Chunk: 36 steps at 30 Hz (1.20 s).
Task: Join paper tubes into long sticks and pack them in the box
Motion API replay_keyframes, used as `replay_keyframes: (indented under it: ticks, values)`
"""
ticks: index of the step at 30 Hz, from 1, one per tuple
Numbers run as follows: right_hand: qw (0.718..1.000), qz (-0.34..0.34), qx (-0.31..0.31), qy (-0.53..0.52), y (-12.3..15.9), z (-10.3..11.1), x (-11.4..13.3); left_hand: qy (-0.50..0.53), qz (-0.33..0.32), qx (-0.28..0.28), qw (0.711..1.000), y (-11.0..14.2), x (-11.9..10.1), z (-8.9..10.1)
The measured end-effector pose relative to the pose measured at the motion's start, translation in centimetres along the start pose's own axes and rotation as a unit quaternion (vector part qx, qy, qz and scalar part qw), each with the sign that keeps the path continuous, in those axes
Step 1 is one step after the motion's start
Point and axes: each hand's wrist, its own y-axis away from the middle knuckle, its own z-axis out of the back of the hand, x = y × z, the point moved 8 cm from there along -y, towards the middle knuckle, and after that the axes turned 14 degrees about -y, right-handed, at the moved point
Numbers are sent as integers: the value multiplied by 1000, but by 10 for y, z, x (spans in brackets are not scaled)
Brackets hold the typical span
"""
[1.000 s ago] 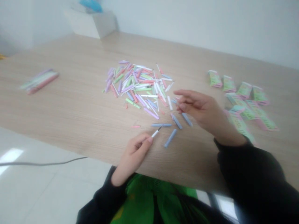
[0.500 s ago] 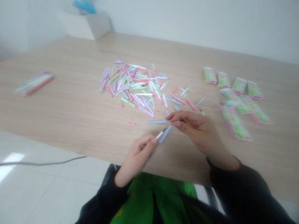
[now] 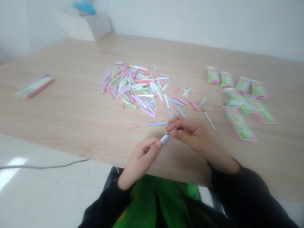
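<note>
My left hand (image 3: 143, 155) pinches a slim white pen refill (image 3: 163, 138) with a dark tip, pointing up and to the right. Closed fingertips of my right hand (image 3: 193, 133) meet at that tip; whatever small part they may hold is hidden. Just behind the refill, a blue pen barrel (image 3: 166, 141) shows in part. Another blue barrel (image 3: 156, 123) lies flat beyond my hands, near a tiny pink piece (image 3: 133, 126). Further back spreads a loose pile of pastel pen barrels and white refills (image 3: 144, 85).
Several green-and-pink packets (image 3: 242, 128) rest at the right of the wooden table (image 3: 78, 117). A bundle of pastel sticks (image 3: 39, 87) is at the far left. A white box (image 3: 87, 27) with something blue on it stands at the back left. One white refill (image 3: 209, 119) lies right of my hand.
My right hand has moved left and slightly down, so its fingertips now meet the refill's tip. The left hand has kept its grip in nearly the same place.
</note>
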Motion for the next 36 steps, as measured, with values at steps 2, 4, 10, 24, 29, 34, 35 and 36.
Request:
replay_keyframes:
  ticks: [2, 4, 10, 24, 29, 34, 35, 36]
  values:
    - [1000, -11, -7, -9, 2, 9, -2, 3, -3, 4, 1000, -1, 0, -1]
    - [1000, -6, -23, 5, 3, 28, 0, 7, -2, 5, 1000, -2, 2, -1]
    - [912, -112, -232, 319, 10, 155, -13, 17, 8, 6, 1000, -6, 11, -1]
    - [829, -219, -249, 451, 24, 185, -74, 32, 32, -18, 999, 0, 35, 10]
    - [830, -195, -268, 448, 27, 182, -72, 78, 34, -28, 996, 4, 42, 21]
    - [829, -139, -321, 437, 25, 206, -61, 151, 32, -17, 988, 5, 44, 21]
    - [824, -124, -336, 439, 23, 211, -55, 155, 33, -15, 987, 5, 44, 21]
    - [821, -111, -345, 441, 21, 215, -48, 159, 33, -13, 987, 5, 44, 20]
